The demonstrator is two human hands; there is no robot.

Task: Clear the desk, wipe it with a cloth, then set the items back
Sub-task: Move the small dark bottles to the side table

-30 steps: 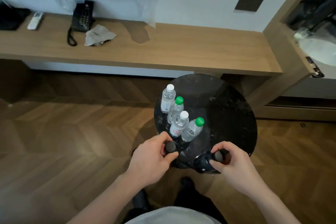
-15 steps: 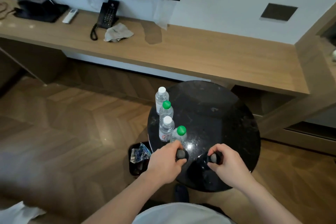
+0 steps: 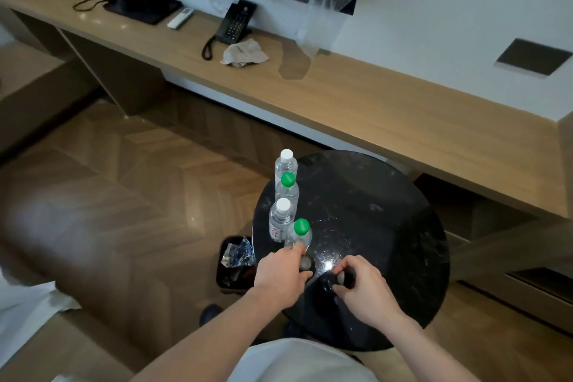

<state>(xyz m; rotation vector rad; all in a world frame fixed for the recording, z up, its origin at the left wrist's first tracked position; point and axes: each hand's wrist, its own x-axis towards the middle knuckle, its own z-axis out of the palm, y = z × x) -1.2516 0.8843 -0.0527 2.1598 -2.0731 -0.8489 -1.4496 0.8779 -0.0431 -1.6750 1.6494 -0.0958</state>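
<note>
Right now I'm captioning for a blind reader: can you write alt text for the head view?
Two hands, left hand and right hand, each grip a dark bottle on a round black table beside four clear water bottles. Behind, a wooden desk holds a crumpled cloth and a phone.

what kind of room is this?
Most likely a hotel room: a long wall-mounted wooden desk carries a corded telephone and a remote control, and four small water bottles stand in a row on a round black side table.

Left hand, right hand grip dark bottles on round table.
</note>
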